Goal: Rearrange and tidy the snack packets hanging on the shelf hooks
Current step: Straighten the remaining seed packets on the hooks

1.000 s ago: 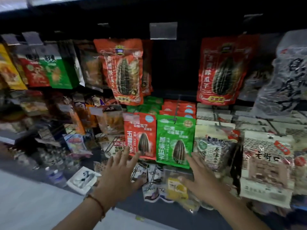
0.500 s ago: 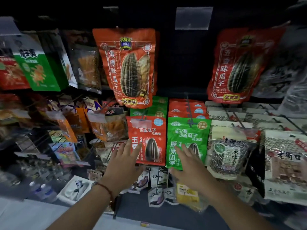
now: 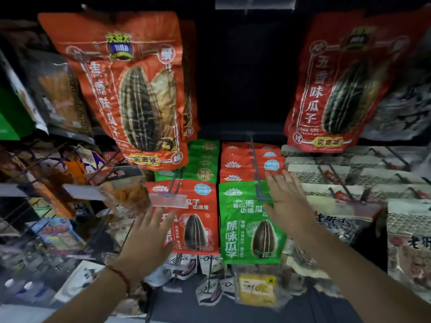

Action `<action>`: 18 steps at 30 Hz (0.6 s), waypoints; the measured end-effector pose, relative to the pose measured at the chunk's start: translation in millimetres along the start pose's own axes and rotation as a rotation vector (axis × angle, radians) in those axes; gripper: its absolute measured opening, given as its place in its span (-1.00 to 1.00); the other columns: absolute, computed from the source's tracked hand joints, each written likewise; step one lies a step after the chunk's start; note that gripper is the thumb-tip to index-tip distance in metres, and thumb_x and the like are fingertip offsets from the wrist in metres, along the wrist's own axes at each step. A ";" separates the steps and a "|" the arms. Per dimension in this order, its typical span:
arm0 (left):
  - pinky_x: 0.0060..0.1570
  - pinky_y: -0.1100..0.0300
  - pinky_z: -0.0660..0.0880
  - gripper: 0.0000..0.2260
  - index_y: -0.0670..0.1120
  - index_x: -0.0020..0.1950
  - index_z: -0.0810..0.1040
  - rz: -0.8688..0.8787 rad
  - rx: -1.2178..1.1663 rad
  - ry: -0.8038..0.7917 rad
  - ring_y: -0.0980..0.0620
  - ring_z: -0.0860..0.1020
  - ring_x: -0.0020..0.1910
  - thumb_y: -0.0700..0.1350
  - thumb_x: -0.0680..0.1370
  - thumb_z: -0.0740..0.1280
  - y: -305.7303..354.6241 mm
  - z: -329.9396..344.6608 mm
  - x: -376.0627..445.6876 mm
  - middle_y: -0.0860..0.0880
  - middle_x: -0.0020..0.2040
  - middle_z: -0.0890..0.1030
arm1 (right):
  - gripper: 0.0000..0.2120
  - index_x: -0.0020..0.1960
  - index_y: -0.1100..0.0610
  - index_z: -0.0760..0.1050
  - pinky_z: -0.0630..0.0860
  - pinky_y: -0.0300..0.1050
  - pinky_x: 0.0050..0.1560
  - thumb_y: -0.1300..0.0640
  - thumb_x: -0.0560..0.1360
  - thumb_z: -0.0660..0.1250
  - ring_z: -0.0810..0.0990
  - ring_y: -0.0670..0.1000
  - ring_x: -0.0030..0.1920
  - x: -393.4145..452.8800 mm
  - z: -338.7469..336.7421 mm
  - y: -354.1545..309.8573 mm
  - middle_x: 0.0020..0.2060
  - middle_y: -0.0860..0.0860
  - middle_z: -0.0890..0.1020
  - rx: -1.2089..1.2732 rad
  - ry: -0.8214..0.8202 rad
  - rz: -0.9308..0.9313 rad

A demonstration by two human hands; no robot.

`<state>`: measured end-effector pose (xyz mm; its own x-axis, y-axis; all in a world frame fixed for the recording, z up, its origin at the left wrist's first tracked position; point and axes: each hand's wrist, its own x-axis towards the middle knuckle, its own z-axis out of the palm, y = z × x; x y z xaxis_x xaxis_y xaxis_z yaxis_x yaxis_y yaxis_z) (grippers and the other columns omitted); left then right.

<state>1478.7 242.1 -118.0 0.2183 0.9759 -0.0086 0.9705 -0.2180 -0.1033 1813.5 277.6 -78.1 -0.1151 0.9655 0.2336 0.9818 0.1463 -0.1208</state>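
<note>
The green packet (image 3: pixel 250 220) and red packet (image 3: pixel 191 215) hang side by side on their hooks, just ahead of our fingers; since a second ago our right hand (image 3: pixel 288 206) has risen to the green packet's top edge, our left hand (image 3: pixel 149 241) nearer the red; both spread, grasping nothing; straightening seems imminent.

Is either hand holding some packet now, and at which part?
Nothing is held. Left hand and right hand are open, fingers straight, before the red packet and green packet.
</note>
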 end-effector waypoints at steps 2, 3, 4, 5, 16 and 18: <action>0.48 -0.13 0.01 -0.19 0.07 0.61 -0.12 0.087 0.041 -0.002 -0.22 0.03 0.56 0.21 0.52 0.29 18.4 13.2 -6.9 -0.17 0.60 -0.03 | -0.37 0.53 0.07 0.19 -0.26 0.02 0.54 -0.02 0.53 0.31 0.16 0.06 0.51 10.0 -1.5 2.1 0.41 0.00 0.38 0.038 0.051 -0.037; 0.42 -0.15 0.16 -0.16 0.05 0.61 0.04 0.110 0.036 0.001 -0.25 0.20 0.52 0.21 0.45 0.38 25.0 18.2 -6.6 -0.20 0.57 0.14 | -0.49 0.44 0.05 0.35 -0.20 0.03 0.55 -0.02 0.53 0.33 0.31 0.03 0.43 14.8 -2.1 2.4 0.29 -0.03 0.49 0.048 0.081 -0.051; 0.35 -0.17 0.29 -0.15 0.01 0.58 0.18 0.121 0.022 0.021 -0.26 0.34 0.45 0.21 0.38 0.45 30.3 21.1 -4.1 -0.22 0.51 0.29 | -0.63 0.31 0.03 0.46 -0.13 0.04 0.56 -0.04 0.54 0.32 0.41 0.00 0.32 18.5 -3.0 1.9 0.18 -0.07 0.55 0.049 0.105 -0.055; 0.30 -0.19 0.36 -0.16 0.00 0.55 0.25 0.123 0.010 0.060 -0.27 0.41 0.40 0.19 0.35 0.48 32.6 22.2 0.2 -0.22 0.45 0.39 | -0.73 0.20 0.03 0.52 -0.05 0.04 0.56 -0.04 0.56 0.30 0.47 -0.02 0.23 21.4 -4.1 0.6 0.09 -0.09 0.57 0.046 0.116 -0.049; 0.53 -0.15 -0.06 -0.30 0.07 0.60 -0.19 0.247 -0.092 0.024 -0.25 -0.11 0.57 0.17 0.61 0.16 -12.9 23.6 16.6 -0.19 0.61 -0.09 | -0.89 -0.06 0.10 0.67 0.15 0.00 0.43 0.09 0.53 0.39 0.57 0.12 0.08 -30.2 3.2 -31.2 -0.07 0.03 0.68 0.093 0.294 0.150; 0.54 -0.15 -0.07 -0.31 0.07 0.60 -0.21 0.291 -0.132 0.013 -0.24 -0.16 0.57 0.16 0.62 0.14 -21.7 22.4 4.1 -0.16 0.60 -0.21 | -0.85 -0.08 0.12 0.63 0.11 -0.11 0.39 0.04 0.53 0.38 0.56 0.11 0.00 -49.4 -2.7 -49.1 -0.14 0.04 0.67 0.085 0.301 0.181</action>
<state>1456.3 251.2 -138.0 0.4893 0.8721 -0.0060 0.8718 -0.4889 0.0319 1771.4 222.2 -81.2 0.1216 0.8727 0.4729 0.9647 0.0081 -0.2632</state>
